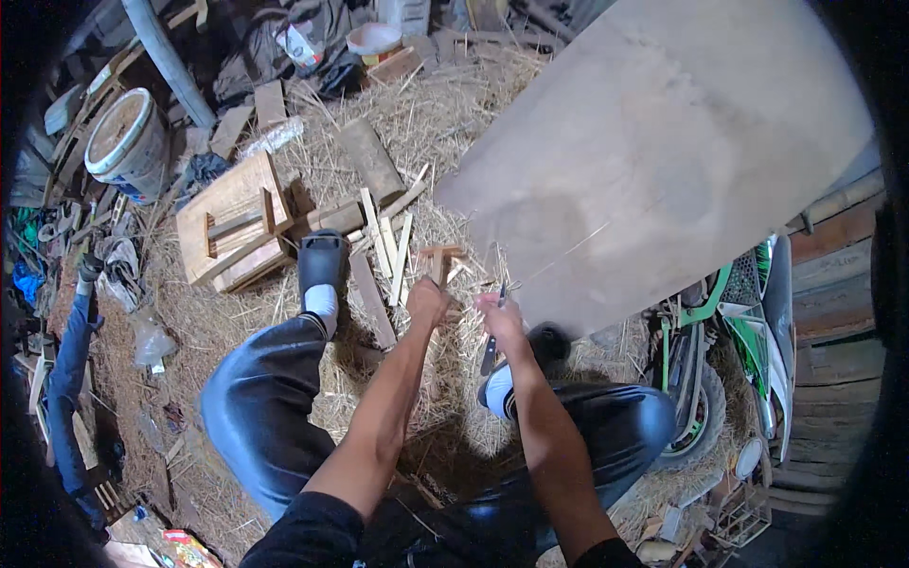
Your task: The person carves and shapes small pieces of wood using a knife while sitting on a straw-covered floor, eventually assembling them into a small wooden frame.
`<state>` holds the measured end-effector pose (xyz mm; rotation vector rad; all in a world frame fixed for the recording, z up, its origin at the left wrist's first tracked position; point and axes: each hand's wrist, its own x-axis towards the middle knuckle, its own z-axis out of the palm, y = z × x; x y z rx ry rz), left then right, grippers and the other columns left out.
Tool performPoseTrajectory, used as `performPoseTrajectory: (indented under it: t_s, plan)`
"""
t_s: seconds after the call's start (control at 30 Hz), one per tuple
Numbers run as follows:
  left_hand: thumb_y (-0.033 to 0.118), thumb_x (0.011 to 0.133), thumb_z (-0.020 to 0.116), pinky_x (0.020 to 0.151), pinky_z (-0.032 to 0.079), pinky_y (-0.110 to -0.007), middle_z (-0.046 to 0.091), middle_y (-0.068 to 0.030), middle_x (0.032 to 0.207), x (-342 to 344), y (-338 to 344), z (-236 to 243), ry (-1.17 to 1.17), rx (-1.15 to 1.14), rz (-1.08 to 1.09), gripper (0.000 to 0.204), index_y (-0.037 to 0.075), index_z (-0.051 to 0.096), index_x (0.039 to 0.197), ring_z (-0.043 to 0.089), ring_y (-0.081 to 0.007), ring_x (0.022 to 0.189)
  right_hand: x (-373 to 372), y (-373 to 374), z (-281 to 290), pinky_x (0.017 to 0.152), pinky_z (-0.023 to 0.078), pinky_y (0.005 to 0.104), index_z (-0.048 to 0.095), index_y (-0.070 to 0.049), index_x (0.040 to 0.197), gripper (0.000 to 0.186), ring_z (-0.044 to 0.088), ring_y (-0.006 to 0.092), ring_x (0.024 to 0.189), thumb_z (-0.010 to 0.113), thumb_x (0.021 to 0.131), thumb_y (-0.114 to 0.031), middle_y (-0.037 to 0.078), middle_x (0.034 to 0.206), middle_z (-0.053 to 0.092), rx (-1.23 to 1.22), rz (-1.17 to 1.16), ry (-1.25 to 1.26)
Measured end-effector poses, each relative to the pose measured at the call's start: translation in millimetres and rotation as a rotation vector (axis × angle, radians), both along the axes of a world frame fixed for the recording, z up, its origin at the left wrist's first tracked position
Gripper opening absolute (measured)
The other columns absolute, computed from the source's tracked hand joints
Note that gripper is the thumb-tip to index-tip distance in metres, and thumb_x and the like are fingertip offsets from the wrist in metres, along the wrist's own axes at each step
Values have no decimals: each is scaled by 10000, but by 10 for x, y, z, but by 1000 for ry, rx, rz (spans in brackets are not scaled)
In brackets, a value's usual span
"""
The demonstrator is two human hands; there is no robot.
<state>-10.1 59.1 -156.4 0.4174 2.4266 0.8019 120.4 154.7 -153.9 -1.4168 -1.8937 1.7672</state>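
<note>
L grip [428, 302] clamped on wood pc [438, 264] — long axis fwd; R grip [503, 318] round knife [489, 357].

Wide head-worn fisheye view — steeply downward over the straw floor [450, 109]

A small piece of light-brown wood [438, 267] stands out beyond the left fingers [439, 292], which are closed around its near part; at its far end a short crosspiece reaches to the right, giving a T-like outline. A slim, dark knife-like tool [489, 356] passes through the right fingers [487, 301], its broader, pale-dotted part slanting out below them, a narrow tip showing just above. Wood and tool are apart.
</note>
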Motion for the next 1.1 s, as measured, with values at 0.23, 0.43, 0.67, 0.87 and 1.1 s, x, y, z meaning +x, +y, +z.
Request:
performPoseTrajectory:
  t_s: [0.23, 0.43, 0.67, 0.87, 1.1]
  plan:
    - [234, 692, 617, 759, 497, -394, 639, -217, 880, -384, -133, 847, 13, 320, -75, 398, 11, 590, 1021, 630, -332, 844, -326, 94, 1219, 445, 399, 266, 642, -36, 854, 196, 498, 114, 513, 651, 763, -209, 42, 740, 628, -18, 117, 232]
    - [101, 719, 532, 765, 497, -393, 639, -206, 896, -505, -280, 1539, 181, 514, -177, 350, 50, 580, 1063, 628, -332, 836, -320, -22, 2223, 363, 236, 179, 559, -39, 951, 221, 318, 17, 435, 659, 819, -184, -69, 607, 391, -121, 93, 424]
    - [105, 766, 487, 712, 503, -385, 633, -206, 902, -358, -566, 2206, 183, 553, -428, 381, 66, 518, 1144, 632, -305, 806, -96, -236, 2903, 372, 235, 165, 544, -70, 947, 162, 311, 7, 447, 616, 856, -184, 11, 827, 599, -190, 162, 491]
    - [251, 890, 462, 667, 488, -316, 584, -78, 835, -310, -536, 2665, -319, 703, -510, 347, 39, 461, 1164, 588, -180, 719, -43, -139, 3146, 387, 241, 163, 544, -73, 948, 178, 317, 1, 458, 622, 853, -201, -3, 792, 579, -65, 214, 542]
    - [179, 884, 514, 734, 485, -290, 593, -61, 877, -463, -548, 3053, -524, 671, -589, 238, 44, 477, 1077, 600, -163, 789, -102, 34, 3244, 379, 231, 163, 525, -33, 956, 252, 327, -1, 440, 650, 833, -216, 2, 708, 568, -48, 188, 650]
